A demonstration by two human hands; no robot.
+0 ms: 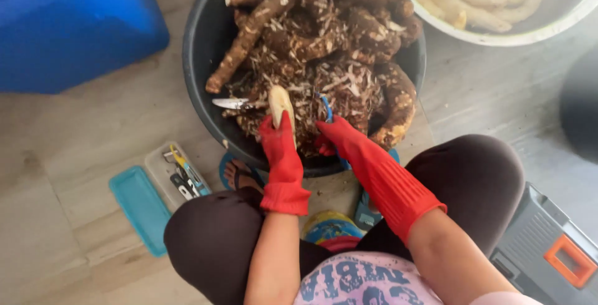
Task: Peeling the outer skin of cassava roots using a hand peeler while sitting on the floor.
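Root (280, 102), pale and partly peeled, sits in the left hand (277, 140), grip closed around it, above the black tub (199, 62) of brown roots (249, 31). Right hand (336, 135) at 3 o'clock, grip closed on a blue-handled peeler (326, 107). Knife (230, 102) lies at 9 o'clock.

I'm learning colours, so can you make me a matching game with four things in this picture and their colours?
Things:
1. gloves
2. tub holding the roots
3. flat lid on the floor
4. peeled root in the left hand

Colours:
A. black
B. pale cream
C. red
D. turquoise

Pairs: 1-C, 2-A, 3-D, 4-B
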